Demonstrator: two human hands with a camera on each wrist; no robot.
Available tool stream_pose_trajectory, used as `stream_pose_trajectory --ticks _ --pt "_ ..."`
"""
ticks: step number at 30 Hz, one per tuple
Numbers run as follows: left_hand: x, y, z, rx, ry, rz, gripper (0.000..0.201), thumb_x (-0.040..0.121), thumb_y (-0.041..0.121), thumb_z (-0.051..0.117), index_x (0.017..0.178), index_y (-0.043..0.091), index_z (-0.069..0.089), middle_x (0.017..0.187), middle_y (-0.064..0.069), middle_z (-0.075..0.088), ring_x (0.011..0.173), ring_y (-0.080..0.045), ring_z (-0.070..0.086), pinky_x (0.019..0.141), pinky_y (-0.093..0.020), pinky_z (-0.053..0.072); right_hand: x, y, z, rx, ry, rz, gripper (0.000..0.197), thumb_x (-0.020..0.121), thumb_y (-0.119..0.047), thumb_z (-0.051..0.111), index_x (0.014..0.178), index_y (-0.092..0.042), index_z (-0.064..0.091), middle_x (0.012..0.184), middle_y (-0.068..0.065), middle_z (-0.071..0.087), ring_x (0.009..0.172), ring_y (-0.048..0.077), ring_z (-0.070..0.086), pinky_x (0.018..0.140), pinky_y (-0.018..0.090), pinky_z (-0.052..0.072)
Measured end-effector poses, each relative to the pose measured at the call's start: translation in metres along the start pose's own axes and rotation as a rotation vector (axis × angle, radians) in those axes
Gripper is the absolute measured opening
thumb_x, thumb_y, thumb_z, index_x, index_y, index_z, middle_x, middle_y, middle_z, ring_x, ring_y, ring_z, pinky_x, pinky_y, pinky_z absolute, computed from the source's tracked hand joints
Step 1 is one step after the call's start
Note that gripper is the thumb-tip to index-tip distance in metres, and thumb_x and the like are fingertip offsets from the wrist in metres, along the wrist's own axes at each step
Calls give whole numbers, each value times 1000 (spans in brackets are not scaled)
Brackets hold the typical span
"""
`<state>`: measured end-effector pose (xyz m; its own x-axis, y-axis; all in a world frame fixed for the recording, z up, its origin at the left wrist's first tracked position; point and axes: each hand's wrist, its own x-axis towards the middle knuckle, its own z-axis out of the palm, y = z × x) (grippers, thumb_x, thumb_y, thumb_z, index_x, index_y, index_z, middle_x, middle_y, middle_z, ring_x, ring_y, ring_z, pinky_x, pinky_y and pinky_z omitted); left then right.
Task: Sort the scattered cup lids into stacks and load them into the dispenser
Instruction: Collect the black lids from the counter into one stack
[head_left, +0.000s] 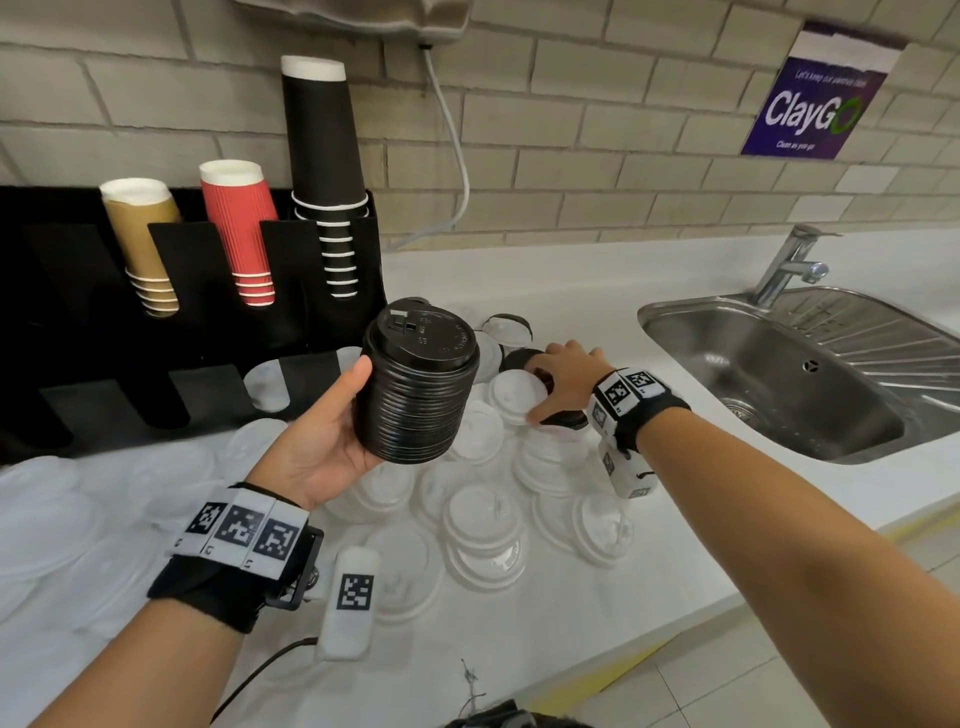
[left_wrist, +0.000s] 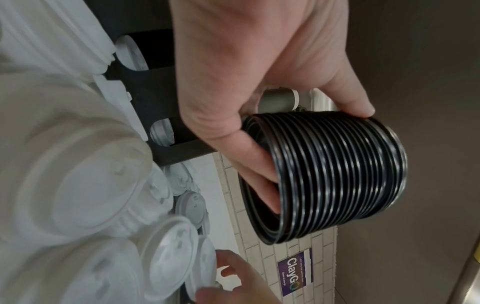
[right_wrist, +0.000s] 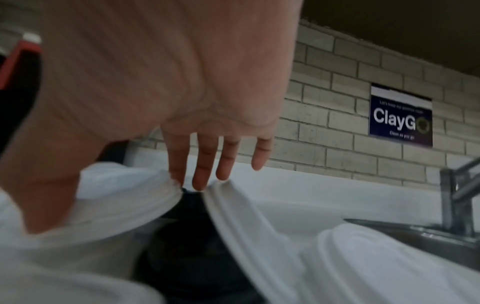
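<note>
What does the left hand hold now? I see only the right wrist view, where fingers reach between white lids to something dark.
Observer: The left hand grips a stack of black lids, raised above the counter.
Operator: Is the dark thing at my right fingers also a lid?
Observer: Yes. The right hand reaches with straight fingers onto a single black lid among the loose white lids.
Operator: Does the dispenser hold any lids?
Observer: A slotted white lid shows in a lower opening of the black dispenser.
</note>
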<state>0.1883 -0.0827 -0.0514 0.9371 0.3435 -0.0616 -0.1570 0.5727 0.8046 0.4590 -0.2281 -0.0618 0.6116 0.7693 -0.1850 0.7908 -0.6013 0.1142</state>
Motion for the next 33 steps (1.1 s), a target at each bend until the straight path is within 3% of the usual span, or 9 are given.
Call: stream_pose_trajectory --ticks 4,7,11,14,16,19,23,28,33 --pt "-1 1 0 4 5 -2 39 85 46 49 100 25 78 111 -4 73 103 -19 70 71 -31 59 0 2 -11 272 -63 14 72 80 -54 66 142 -28 40 138 5 47 129 29 40 108 47 33" --pt "-2 2 0 6 5 5 39 85 45 49 99 24 79 110 -4 74 102 -19 70 71 -31 59 1 13 -15 242 -68 124 54 84 -40 64 131 -19 46 128 7 56 118 29 51 101 43 39" --pt "-1 5 -1 1 21 6 38 85 45 50 99 23 79 110 -5 73 102 -20 70 72 -31 59 -3 26 -1 -87 -137 201 52 82 -51 60 124 -25 47 125 2 57 115 26 53 88 37 38" --pt "-1 6 -4 2 29 9 38 85 45 51 100 24 78 112 -5 73 105 -21 69 73 -32 59 4 26 5 -73 -193 233 66 78 -65 58 126 -21 49 126 4 56 121 28 48 80 35 32" --pt "-1 7 -6 -3 36 6 38 86 45 51 101 23 78 114 -5 72 106 -22 68 74 -33 59 11 21 5 -3 -226 208 68 71 -69 62 117 -20 54 118 4 61 106 26 55 72 30 35" --pt "0 8 -6 -14 42 3 38 86 44 51 102 22 78 116 -7 71 108 -23 68 75 -34 59 19 19 10 72 -215 165 50 69 -60 70 93 -20 52 100 4 67 84 24 59 66 28 42" --pt "1 9 -7 -19 36 15 38 87 43 51 106 23 76 120 -7 69 111 -23 66 77 -35 58 21 17 7 161 -100 159 43 71 -42 69 98 -12 56 95 9 66 76 25 59 53 24 39" --pt "2 8 -8 -15 33 10 38 87 43 52 107 23 76 122 -8 68 113 -24 65 79 -36 58 19 13 -9 332 60 158 79 71 -42 75 132 -7 39 119 14 54 107 32 56 82 39 50" --pt "1 6 -10 -18 34 4 38 87 43 52 106 22 76 122 -8 69 113 -24 65 79 -36 58 12 12 -20 408 49 107 81 67 -32 77 130 -16 28 115 10 46 98 33 55 80 44 52"
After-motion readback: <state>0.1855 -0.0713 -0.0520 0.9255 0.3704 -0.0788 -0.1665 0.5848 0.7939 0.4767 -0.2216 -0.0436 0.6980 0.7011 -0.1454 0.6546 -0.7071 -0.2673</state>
